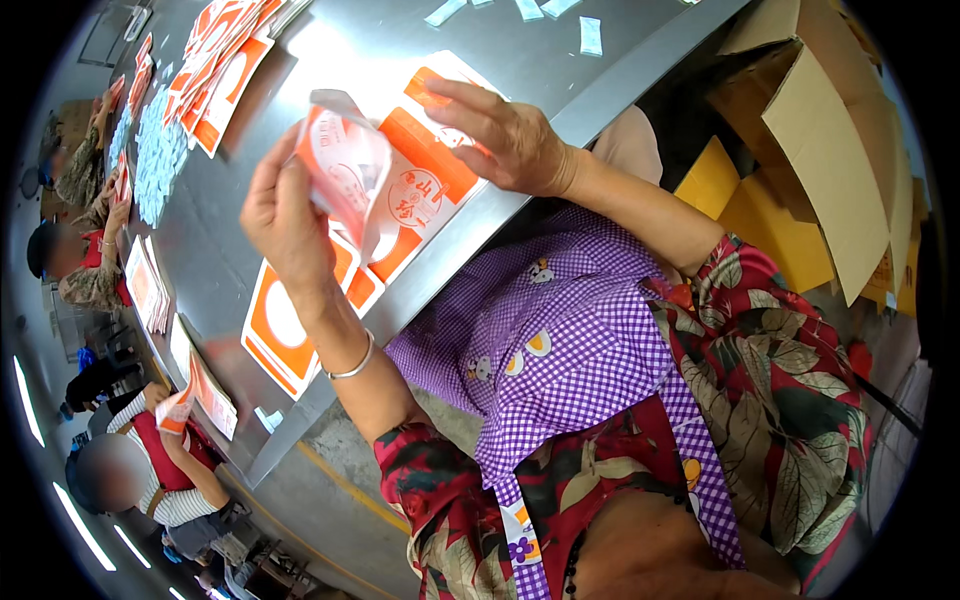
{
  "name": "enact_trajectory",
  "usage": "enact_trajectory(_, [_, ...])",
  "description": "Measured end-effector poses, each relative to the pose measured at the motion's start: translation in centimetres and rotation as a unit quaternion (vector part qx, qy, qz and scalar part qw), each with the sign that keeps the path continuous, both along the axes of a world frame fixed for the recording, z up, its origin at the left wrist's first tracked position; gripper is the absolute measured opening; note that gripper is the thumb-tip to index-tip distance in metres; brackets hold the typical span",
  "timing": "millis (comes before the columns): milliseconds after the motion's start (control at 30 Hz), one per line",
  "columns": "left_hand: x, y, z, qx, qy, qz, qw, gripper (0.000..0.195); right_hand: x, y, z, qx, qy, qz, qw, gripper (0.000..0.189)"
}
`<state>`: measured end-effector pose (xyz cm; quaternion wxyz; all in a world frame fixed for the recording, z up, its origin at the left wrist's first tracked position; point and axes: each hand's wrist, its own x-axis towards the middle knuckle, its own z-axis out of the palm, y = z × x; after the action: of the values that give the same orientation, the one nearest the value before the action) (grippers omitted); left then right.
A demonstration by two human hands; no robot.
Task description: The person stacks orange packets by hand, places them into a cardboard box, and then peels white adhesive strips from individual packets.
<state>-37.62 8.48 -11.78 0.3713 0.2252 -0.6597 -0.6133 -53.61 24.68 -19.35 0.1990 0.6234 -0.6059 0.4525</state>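
Note:
My left hand (289,206) pinches the edge of an orange and white printed pouch (349,161), which is raised and bent above the metal table. My right hand (506,135) has its fingers spread over an orange and white pouch (427,142) lying near the table's edge; whether the fingertips touch it I cannot tell. More such pouches (281,326) lie overlapped on the table under and beside my left forearm. A silver bangle (354,358) is on my left wrist.
A heap of pouches (225,67) and many small pale blue sachets (161,157) lie on the metal table (210,262). A few sachets (591,36) are near its far edge. Co-workers (172,465) handle pouches at the left. Open cardboard boxes (832,150) stand to the right.

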Motion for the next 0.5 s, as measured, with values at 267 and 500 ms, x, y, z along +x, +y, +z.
enact_trajectory(267, [3.7, 1.5, 5.2, -0.204, 0.097, 0.279, 0.933, 0.029, -0.2, -0.3, -0.8, 0.07, 0.003, -0.014, 0.997, 0.051])
enact_trajectory(500, [6.2, -0.7, 2.2, -0.398, -0.168, 0.36, 0.827, 0.028, -0.2, -0.7, -0.9, 0.06, 0.007, -0.031, 0.998, 0.043])
